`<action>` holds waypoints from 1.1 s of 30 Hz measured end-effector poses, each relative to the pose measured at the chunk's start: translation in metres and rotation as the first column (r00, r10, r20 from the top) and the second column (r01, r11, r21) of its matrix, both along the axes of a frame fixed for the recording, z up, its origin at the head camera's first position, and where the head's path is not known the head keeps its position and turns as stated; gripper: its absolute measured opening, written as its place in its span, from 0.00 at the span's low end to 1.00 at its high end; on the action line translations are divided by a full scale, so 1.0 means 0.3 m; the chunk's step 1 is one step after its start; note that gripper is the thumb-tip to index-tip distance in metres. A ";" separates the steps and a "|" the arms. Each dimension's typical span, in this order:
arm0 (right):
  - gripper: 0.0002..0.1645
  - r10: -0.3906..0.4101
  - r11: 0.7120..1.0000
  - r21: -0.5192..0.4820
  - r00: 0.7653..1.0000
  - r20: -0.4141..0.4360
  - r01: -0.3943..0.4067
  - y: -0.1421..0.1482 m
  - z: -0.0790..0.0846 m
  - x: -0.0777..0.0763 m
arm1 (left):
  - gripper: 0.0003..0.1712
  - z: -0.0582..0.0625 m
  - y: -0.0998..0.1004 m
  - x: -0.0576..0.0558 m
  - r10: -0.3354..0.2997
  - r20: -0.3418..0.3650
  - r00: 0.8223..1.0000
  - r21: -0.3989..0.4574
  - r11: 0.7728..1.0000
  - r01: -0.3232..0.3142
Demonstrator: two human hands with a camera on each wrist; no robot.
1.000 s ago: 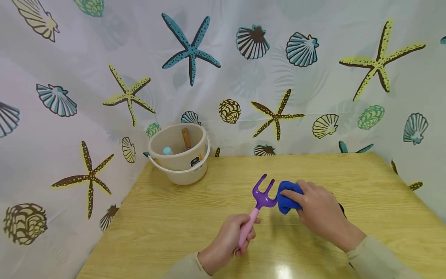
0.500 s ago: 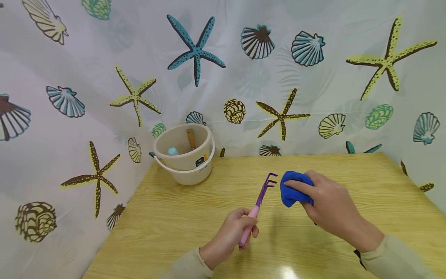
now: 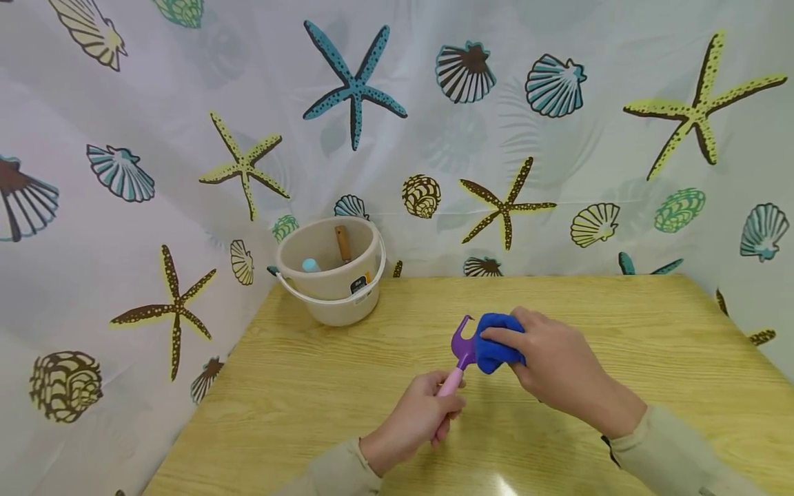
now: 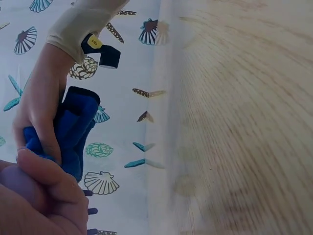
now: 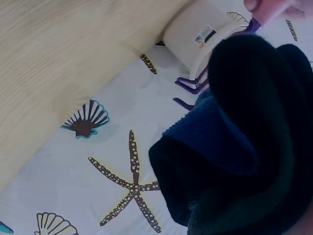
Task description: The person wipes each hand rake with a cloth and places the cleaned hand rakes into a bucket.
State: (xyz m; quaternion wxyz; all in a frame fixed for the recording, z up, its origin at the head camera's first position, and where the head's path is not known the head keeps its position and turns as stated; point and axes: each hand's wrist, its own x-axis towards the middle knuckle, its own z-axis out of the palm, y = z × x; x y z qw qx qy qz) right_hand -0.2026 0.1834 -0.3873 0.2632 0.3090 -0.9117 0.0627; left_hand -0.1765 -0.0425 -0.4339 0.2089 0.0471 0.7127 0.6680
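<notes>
My left hand (image 3: 417, 418) grips the pink handle of a small purple hand rake (image 3: 462, 348), its head pointing up and away. My right hand (image 3: 561, 365) holds a bunched blue cloth (image 3: 493, 351) against the right side of the rake's head, covering some of the tines. From the right wrist view, the purple tines (image 5: 193, 88) stick out past the folded cloth (image 5: 215, 137). In the left wrist view, the fingers of the right hand (image 4: 41, 115) press into the cloth (image 4: 73, 132) just beyond the left hand (image 4: 49, 196).
A beige bucket (image 3: 329, 289) with a white handle stands at the back left of the wooden table (image 3: 298, 413). Inside it are a wooden-handled tool (image 3: 343, 242) and something with a light blue top (image 3: 310, 265). A shell-and-starfish curtain (image 3: 397, 138) hangs behind and at the sides.
The rake turned side-on half a second ago and now faces flat again. My right hand lifted the cloth off to the right, then brought it back left onto the tines.
</notes>
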 end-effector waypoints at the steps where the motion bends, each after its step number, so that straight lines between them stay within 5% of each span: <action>1: 0.25 -0.008 1.000 0.020 1.000 0.005 0.008 -0.006 -0.007 -0.003 | 0.16 -0.001 0.000 0.001 -0.008 -0.010 1.000 -0.003 1.000 0.008; 12: 0.26 0.073 0.995 0.060 0.997 0.015 -0.074 -0.097 -0.068 0.029 | 0.10 -0.010 0.008 0.005 -0.023 -0.058 0.998 -0.005 1.000 0.023; 21: 0.23 -0.081 0.994 0.072 0.997 -0.014 0.082 -0.054 -0.091 -0.055 | 0.28 -0.005 0.000 0.035 0.010 -0.023 1.000 -0.023 1.000 -0.010; 28: 0.23 0.052 0.998 0.019 0.997 0.050 -0.053 -0.121 -0.080 0.011 | 0.14 -0.010 -0.001 0.029 -0.021 -0.037 0.999 -0.047 0.999 0.020; 33: 0.21 0.039 0.999 0.036 0.999 0.000 -0.039 -0.152 -0.057 -0.023 | 0.18 -0.010 -0.004 0.031 -0.025 -0.079 0.997 -0.086 0.996 0.018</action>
